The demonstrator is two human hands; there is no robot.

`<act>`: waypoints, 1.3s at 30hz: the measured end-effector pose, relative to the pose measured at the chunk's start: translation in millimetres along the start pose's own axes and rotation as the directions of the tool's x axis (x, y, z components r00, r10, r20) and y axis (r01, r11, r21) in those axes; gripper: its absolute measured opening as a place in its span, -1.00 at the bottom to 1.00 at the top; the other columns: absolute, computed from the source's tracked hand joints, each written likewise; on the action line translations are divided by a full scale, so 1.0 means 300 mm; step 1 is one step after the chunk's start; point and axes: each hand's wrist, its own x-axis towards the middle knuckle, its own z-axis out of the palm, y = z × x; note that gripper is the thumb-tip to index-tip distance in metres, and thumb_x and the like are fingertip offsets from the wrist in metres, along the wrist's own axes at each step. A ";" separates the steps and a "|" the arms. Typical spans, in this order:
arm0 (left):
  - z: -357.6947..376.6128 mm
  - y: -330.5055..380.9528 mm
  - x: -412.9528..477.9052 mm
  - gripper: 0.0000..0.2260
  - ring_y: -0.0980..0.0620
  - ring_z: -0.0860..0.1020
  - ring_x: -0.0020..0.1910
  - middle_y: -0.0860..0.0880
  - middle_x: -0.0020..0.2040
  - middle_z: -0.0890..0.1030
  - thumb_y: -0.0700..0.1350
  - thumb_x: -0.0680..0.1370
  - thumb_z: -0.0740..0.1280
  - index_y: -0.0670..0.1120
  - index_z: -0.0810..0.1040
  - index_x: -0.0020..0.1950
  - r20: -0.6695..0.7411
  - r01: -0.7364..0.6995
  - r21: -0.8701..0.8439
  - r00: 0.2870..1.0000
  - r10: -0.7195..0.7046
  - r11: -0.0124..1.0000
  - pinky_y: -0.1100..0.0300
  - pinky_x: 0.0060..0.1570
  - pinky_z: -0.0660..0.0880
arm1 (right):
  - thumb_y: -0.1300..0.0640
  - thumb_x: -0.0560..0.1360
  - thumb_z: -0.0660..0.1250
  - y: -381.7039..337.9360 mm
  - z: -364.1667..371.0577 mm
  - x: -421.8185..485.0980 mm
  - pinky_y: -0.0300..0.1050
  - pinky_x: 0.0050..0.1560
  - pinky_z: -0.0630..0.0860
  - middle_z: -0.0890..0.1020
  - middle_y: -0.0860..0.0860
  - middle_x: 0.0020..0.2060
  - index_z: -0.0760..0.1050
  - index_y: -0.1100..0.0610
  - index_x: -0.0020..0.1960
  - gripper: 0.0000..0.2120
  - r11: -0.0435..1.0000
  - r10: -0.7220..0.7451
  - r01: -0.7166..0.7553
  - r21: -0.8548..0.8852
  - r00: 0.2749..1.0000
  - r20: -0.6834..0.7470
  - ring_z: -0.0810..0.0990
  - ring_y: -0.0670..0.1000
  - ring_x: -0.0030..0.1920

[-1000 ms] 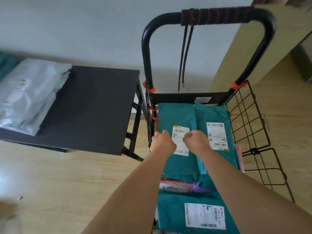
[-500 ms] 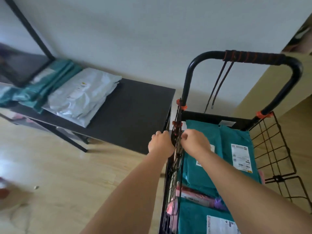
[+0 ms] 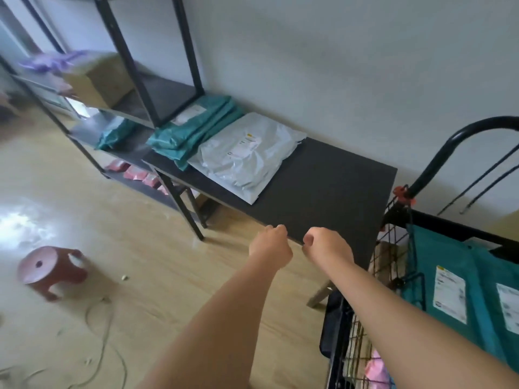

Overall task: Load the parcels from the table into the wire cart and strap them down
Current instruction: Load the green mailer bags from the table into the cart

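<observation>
The left hand [image 3: 270, 246] and right hand [image 3: 327, 248], both curled into empty fists, hover at the table's [image 3: 331, 192] near edge, the grey parcel [image 3: 247, 155] lying far left.

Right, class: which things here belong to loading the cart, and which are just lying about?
Belongs to the job: grey plastic mailer bag; stack of teal mailer bags on the black table; black wire cart; black straps hanging from its handle.
Just lying about: red plastic stool; brown cardboard box; pale loose cord.
</observation>
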 end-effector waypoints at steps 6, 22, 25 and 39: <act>-0.118 -0.299 0.010 -0.70 -0.10 0.50 0.23 -0.07 0.25 0.53 -0.18 0.56 0.22 -0.06 0.46 0.29 -0.028 0.052 -0.017 0.998 -0.052 0.999 0.04 0.12 0.51 | 0.08 0.58 0.13 -0.272 0.102 0.002 -0.13 -0.18 0.44 0.56 -0.02 -0.11 0.52 0.03 0.11 -0.79 1.000 -0.020 0.021 -0.023 0.999 0.028 0.57 0.06 -0.05; -0.287 -0.651 0.056 -0.81 -0.11 0.54 0.04 -0.10 0.08 0.53 -0.19 0.62 0.15 -0.10 0.50 0.16 -0.207 0.145 -0.105 0.964 -0.164 0.984 -0.03 0.05 0.55 | -0.03 0.63 0.14 -0.646 0.155 0.067 -0.13 -0.21 0.45 0.64 -0.05 -0.07 0.53 0.03 0.06 -0.77 0.981 -0.188 0.189 0.044 0.982 -0.026 0.60 0.03 -0.10; -0.309 -0.676 0.086 -0.84 -0.08 0.53 0.02 -0.08 0.05 0.52 -0.18 0.63 0.16 -0.09 0.49 0.14 -0.218 0.144 -0.127 0.961 -0.169 0.981 -0.01 0.05 0.54 | -0.02 0.63 0.13 -0.692 0.156 0.114 -0.12 -0.21 0.47 0.62 -0.05 -0.11 0.52 0.03 0.04 -0.78 0.977 -0.208 0.208 0.047 0.978 -0.013 0.58 0.01 -0.12; -0.598 -0.776 0.561 -0.78 -0.08 0.50 -0.01 -0.07 0.06 0.52 -0.07 0.65 0.09 -0.09 0.49 0.12 -0.263 0.201 -0.158 0.935 -0.238 0.967 0.10 -0.13 0.41 | 0.03 0.60 0.14 -0.971 0.033 0.624 -0.11 -0.22 0.38 0.58 -0.02 -0.17 0.46 0.04 -0.11 -0.81 0.956 -0.263 0.265 0.123 0.964 -0.032 0.52 0.05 -0.13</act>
